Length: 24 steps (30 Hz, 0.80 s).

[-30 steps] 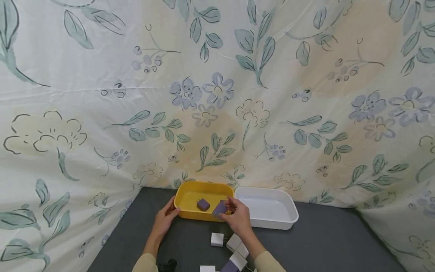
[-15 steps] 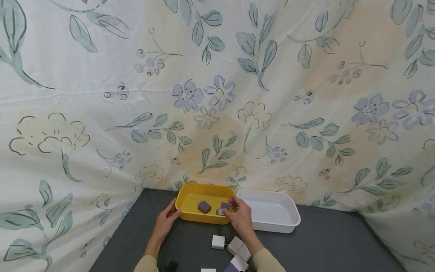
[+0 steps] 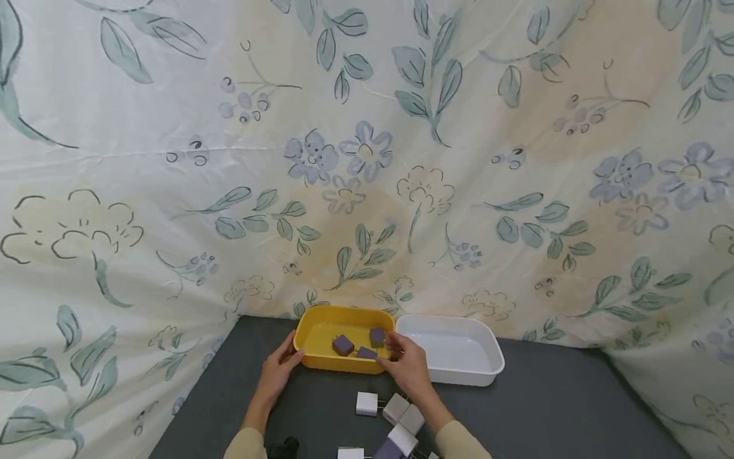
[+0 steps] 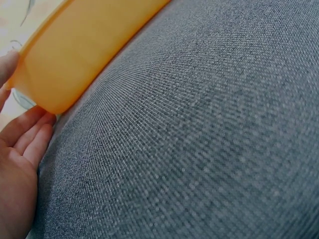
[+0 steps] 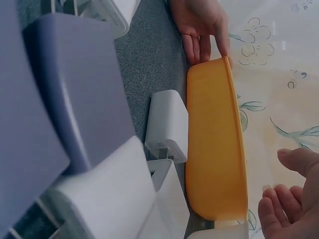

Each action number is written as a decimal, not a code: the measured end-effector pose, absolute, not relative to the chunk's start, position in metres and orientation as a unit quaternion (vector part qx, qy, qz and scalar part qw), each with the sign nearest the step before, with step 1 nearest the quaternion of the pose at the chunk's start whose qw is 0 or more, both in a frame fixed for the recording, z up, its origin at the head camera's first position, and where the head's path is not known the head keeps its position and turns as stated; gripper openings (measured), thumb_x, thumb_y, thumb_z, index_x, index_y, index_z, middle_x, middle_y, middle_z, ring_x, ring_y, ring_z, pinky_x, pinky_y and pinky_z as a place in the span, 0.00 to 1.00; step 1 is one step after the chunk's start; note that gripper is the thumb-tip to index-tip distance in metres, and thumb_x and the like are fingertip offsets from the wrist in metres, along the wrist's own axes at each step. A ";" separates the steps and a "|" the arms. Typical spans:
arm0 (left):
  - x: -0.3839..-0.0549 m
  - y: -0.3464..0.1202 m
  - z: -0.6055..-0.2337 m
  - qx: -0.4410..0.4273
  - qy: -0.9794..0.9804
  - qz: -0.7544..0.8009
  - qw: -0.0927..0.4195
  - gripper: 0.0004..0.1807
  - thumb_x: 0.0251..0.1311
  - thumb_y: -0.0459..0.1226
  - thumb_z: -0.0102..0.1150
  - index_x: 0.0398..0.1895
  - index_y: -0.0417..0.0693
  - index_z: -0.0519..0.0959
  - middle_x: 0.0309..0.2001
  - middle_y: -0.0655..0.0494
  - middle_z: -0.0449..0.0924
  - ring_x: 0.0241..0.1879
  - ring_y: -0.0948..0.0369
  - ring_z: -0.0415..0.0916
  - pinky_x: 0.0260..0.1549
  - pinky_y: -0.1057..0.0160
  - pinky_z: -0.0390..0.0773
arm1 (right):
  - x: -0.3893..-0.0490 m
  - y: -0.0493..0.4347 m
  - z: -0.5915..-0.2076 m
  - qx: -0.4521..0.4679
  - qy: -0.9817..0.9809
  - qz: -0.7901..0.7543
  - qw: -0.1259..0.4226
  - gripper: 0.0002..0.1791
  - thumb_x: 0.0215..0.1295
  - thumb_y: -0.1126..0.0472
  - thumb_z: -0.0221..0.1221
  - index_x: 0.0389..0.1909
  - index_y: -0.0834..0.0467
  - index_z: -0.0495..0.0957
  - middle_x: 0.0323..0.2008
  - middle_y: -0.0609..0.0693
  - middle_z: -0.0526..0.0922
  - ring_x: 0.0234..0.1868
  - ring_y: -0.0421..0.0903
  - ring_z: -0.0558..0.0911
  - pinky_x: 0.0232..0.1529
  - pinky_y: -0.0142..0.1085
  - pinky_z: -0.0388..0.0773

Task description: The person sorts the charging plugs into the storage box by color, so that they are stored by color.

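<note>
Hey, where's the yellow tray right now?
In the head view, the yellow tray sits just left of the white tray; the left hand holds its left end.

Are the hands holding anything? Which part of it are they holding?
The left hand holds the yellow tray by its left end, thumb at the rim. The right hand holds nothing.

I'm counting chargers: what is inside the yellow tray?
Three purple wall chargers show inside the yellow tray. The right hand covers part of its near right corner; anything behind there cannot be seen.
</note>
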<state>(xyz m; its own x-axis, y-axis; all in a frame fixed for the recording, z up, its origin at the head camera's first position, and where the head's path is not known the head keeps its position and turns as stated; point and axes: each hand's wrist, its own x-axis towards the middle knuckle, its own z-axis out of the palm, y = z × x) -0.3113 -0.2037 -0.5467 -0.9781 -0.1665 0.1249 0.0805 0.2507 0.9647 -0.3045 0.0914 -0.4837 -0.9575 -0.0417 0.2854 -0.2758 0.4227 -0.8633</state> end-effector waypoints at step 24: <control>-0.311 -0.205 -0.550 0.027 -0.789 -0.605 0.103 0.33 0.60 0.49 0.55 0.69 0.61 0.59 0.66 0.54 0.64 0.64 0.56 0.64 0.61 0.52 0.66 | -0.282 0.092 -0.514 0.208 -0.844 0.494 0.036 0.27 0.45 0.60 0.71 0.48 0.63 0.77 0.39 0.56 0.83 0.39 0.48 0.82 0.36 0.29 0.80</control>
<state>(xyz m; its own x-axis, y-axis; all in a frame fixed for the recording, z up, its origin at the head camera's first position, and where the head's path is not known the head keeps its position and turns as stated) -0.3114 -0.2055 -0.5502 -0.9773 -0.1679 0.1294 0.0812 0.2673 0.9602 -0.2821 0.0917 -0.5136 -0.9107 -0.3153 0.2669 -0.3871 0.4260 -0.8177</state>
